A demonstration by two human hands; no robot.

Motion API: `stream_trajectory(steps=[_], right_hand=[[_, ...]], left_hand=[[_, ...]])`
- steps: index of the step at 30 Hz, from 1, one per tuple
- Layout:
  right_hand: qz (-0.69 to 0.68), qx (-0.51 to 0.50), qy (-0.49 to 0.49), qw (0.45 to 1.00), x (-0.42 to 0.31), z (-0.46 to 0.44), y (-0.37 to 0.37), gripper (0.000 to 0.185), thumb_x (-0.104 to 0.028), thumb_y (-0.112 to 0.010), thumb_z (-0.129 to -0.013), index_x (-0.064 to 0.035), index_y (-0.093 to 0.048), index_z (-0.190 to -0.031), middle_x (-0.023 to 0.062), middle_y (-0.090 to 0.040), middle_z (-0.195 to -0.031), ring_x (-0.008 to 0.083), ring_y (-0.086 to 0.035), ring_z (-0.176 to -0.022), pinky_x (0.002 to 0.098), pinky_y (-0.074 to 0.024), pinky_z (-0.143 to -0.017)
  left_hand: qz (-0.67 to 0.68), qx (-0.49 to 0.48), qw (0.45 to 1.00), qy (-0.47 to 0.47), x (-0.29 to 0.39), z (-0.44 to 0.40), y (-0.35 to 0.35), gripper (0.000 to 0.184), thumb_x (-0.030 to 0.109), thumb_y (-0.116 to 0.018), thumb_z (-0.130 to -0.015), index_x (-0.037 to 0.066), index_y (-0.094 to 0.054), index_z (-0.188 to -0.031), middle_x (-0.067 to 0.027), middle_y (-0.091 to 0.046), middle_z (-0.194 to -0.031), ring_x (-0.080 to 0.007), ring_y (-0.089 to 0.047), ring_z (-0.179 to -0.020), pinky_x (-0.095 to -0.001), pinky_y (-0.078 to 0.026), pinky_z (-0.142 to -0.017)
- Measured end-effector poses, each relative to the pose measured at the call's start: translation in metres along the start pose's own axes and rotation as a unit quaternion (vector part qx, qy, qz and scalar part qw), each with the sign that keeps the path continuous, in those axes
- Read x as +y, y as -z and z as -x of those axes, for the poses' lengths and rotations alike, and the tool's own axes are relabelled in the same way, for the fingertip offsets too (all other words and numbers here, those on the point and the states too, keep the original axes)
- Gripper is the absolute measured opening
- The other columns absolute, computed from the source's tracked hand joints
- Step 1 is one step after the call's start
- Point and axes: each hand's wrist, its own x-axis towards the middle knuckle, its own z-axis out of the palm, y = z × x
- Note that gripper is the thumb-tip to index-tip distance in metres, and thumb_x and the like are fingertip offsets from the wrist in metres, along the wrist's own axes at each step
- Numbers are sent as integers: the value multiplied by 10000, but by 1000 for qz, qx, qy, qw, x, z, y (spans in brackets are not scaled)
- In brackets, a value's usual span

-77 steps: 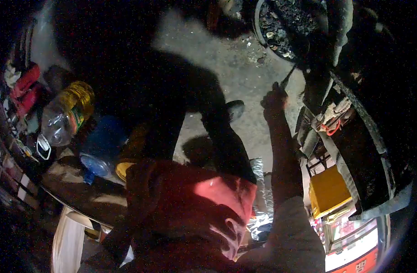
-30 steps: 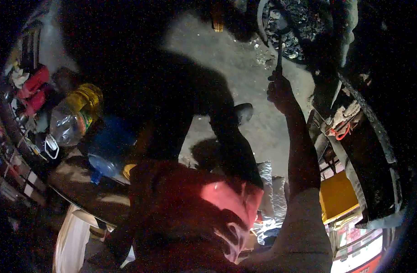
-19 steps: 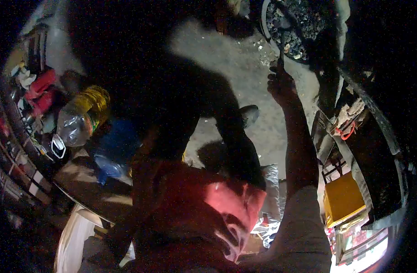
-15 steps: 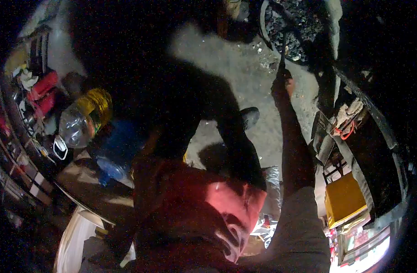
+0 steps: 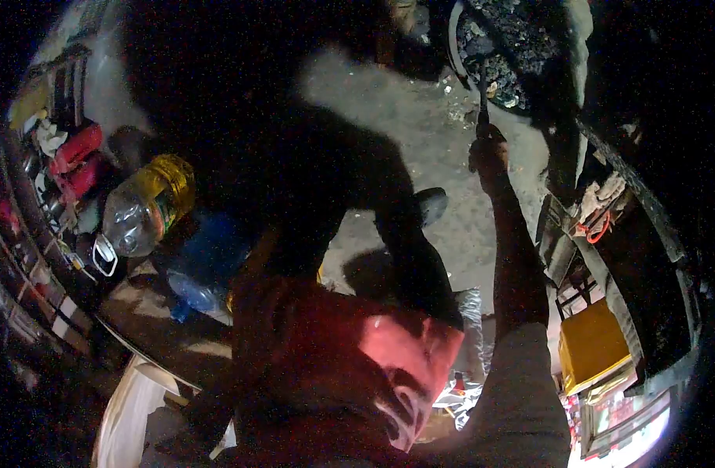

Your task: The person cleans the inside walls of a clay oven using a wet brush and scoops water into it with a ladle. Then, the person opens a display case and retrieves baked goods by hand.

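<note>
My right hand [image 5: 490, 152] is closed around the near end of a thin dark stick-like tool [image 5: 483, 101], with the arm stretched out over the floor. The tool's far end reaches the rim of a round pan of dark, charcoal-like lumps [image 5: 509, 51]; whether it touches them is hard to see. Deep shadow makes the tool's exact kind unclear. My left hand cannot be made out in the dark lower part of the view. Red cloth [image 5: 412, 343] covers my lap, and a foot [image 5: 430, 205] shows on the floor.
A large clear bottle with yellow liquid [image 5: 150, 207] lies at the left, near a blue container [image 5: 209, 261] and red items [image 5: 78, 160]. On the right are a yellow box [image 5: 595, 343] and a dark framed stand [image 5: 658, 257]. Grey floor [image 5: 373, 93] lies ahead.
My right hand has come slightly back toward me, drawing the tool with it. It still grips the tool. The view has shifted a little.
</note>
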Motion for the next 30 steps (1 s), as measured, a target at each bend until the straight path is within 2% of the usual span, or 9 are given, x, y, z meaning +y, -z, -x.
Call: stream_trajectory(steps=[9, 10, 12, 16, 18, 20, 21, 26, 30], right_hand=[[-84, 62, -43, 994, 12, 36, 14, 270, -203, -539, -958, -115, -550, -1213, -50, -481, -679, 71, -435, -537, 250, -351, -458], [-140, -85, 32, 986, 23, 50, 30, 351, -259, -585, -942, -87, -538, -1245, -24, -554, -777, 81, -494, -599, 248, -394, -499], [-173, 52, -67, 981, 48, 88, 33, 442, -336, -597, -941, -59, -517, -1276, 16, -612, -938, 110, -562, -722, 262, -452, -561], [-5, 21, -12, 1000, 37, 211, 10, 326, -303, -590, -924, -42, -556, -1116, 32, -587, -829, 102, -554, -698, 298, -451, -558], [312, 63, 282, 905, 66, 279, 9, 270, -252, -540, -938, -34, -569, -1094, 94, -615, -991, 160, -589, -838, 339, -504, -692], [-22, 54, 0, 998, 20, 379, -3, 235, -175, -523, -919, -54, -569, -1115, 142, -594, -1134, 239, -585, -958, 378, -510, -809], [-25, 78, 18, 996, -3, 417, -8, 235, -175, -523, -919, -54, -569, -1115, 142, -594, -1134, 239, -585, -958, 378, -510, -809], [-423, -29, -224, 877, -108, 538, -29, 198, -250, -532, -975, -64, -555, -1038, 6, -541, -754, 111, -480, -554, 265, -383, -467], [-222, 67, -190, 954, -232, 601, -29, 319, -252, -626, -940, -43, -568, -1173, 10, -538, -686, 96, -444, -482, 266, -339, -432]], left_hand=[[-3, 14, 1000, -14, 5, -6, 0, 323, 286, -530, -928, 49, -623, -1127, -207, -629, -1037, -384, -600, -945, -470, -468, -839], [-4, 17, 1000, -19, 6, -8, 0, 320, 284, -529, -928, 49, -626, -1123, -206, -631, -1033, -384, -602, -941, -470, -470, -836], [-4, 28, 999, -27, 8, -10, 0, 315, 281, -529, -927, 50, -630, -1115, -205, -635, -1024, -383, -606, -932, -470, -474, -829], [14, 61, 996, -56, 27, -13, 8, 304, 275, -528, -926, 51, -639, -1099, -203, -642, -1006, -381, -615, -914, -470, -482, -815], [36, 81, 993, -72, 39, -6, 14, 299, 271, -528, -925, 51, -644, -1091, -202, -645, -997, -380, -619, -905, -470, -486, -809], [64, 103, 989, -88, 55, 6, 18, 294, 268, -528, -925, 52, -648, -1084, -201, -649, -988, -379, -624, -896, -470, -490, -802], [75, 104, 988, -91, 61, 12, 23, 292, 267, -528, -925, 52, -650, -1080, -200, -650, -983, -378, -626, -892, -470, -492, -798], [28, 13, 994, -102, 55, 21, 48, 296, 269, -523, -926, 49, -653, -1074, -201, -652, -988, -377, -628, -898, -467, -493, -801], [-28, -71, 994, -77, 38, 27, 62, 302, 273, -519, -928, 45, -653, -1072, -202, -653, -997, -376, -628, -909, -464, -493, -807]])
